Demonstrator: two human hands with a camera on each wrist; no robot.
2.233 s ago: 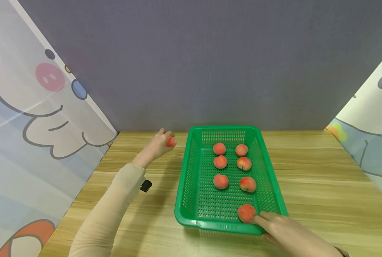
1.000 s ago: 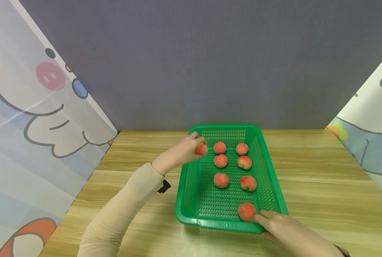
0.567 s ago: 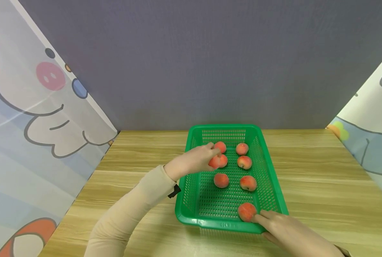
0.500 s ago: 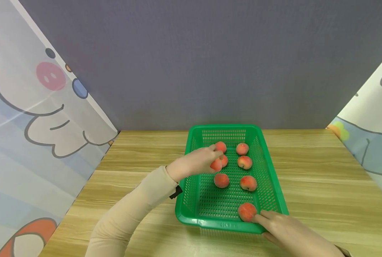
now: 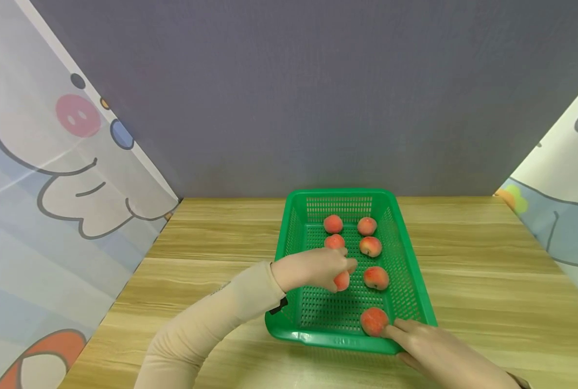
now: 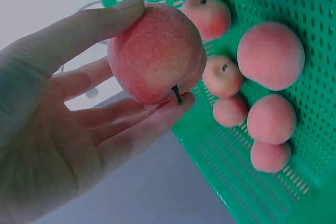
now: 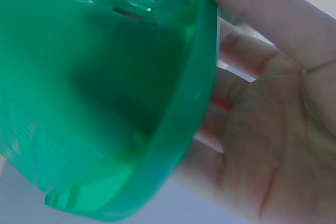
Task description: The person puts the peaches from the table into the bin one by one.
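My left hand (image 5: 315,268) pinches a red apple (image 6: 157,53) between thumb and fingertips, its dark stem showing in the left wrist view. The hand is over the middle of a green perforated plastic basket (image 5: 337,340) and hides the apple on the left of the third row. At the near right corner my right hand (image 5: 435,348) grips the basket's rim, thumb on top and fingers behind it. Close by the right thumb lies a near apple (image 5: 374,322). Other apples stand in two columns, among them a yellow-red apple (image 5: 370,247) and a far left apple (image 5: 333,223).
The basket stands on a wood-grain table (image 5: 488,281). A grey wall panel (image 5: 289,97) rises behind the table. Cartoon-print sheets hang at the left (image 5: 26,216) and right sides. My left sleeve (image 5: 211,324) crosses the basket's left rim.
My left hand has carried its apple from beside the basket's far left, over the left rim, then nearer to me and right. The right hand stays at the corner; the basket has not moved.
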